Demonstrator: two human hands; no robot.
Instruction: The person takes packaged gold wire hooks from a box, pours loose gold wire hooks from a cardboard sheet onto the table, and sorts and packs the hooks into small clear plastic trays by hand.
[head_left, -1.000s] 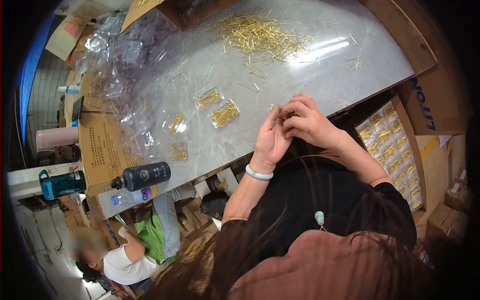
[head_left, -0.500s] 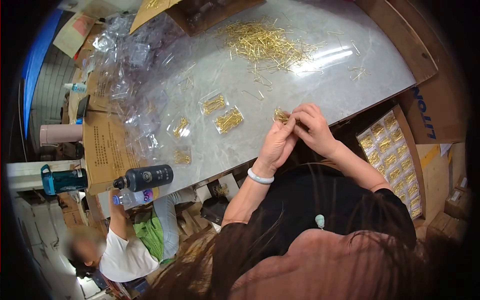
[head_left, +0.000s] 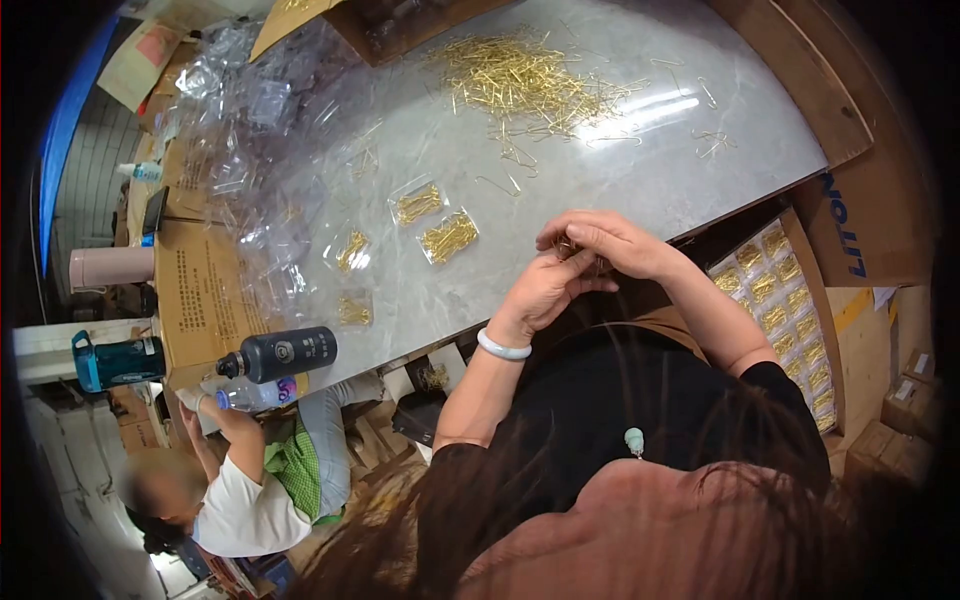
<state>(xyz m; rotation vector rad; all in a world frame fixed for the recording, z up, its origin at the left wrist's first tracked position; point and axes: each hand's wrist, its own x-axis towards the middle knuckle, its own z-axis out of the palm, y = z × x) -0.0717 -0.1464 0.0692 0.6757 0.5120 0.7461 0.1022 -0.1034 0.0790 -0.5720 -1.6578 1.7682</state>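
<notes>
Close to the table's near edge, my left hand (head_left: pixel 538 292), a pale bangle on its wrist, is closed around a small bunch of gold wire hooks (head_left: pixel 566 244). My right hand (head_left: pixel 628 245) curls over the same bunch from the other side, so only a little of it shows between the fingers. Two clear bags of gold hooks, one nearer (head_left: pixel 449 238) and one farther (head_left: pixel 418 204), lie left of my hands. Farther left are two more filled bags (head_left: pixel 352 250). A large loose pile of gold hooks (head_left: pixel 530 85) lies beyond my hands.
Many clear plastic bags (head_left: pixel 250 130) are heaped on the left. A dark bottle (head_left: pixel 285 355) stands by the table edge near a seated co-worker (head_left: pixel 250 505). An open carton holds rows of filled bags (head_left: pixel 765 290) at right. Another open carton (head_left: pixel 370 30) sits at the back.
My right hand has turned and now covers the bunch of hooks, which showed more before. The co-worker's hands have come up near the bottles.
</notes>
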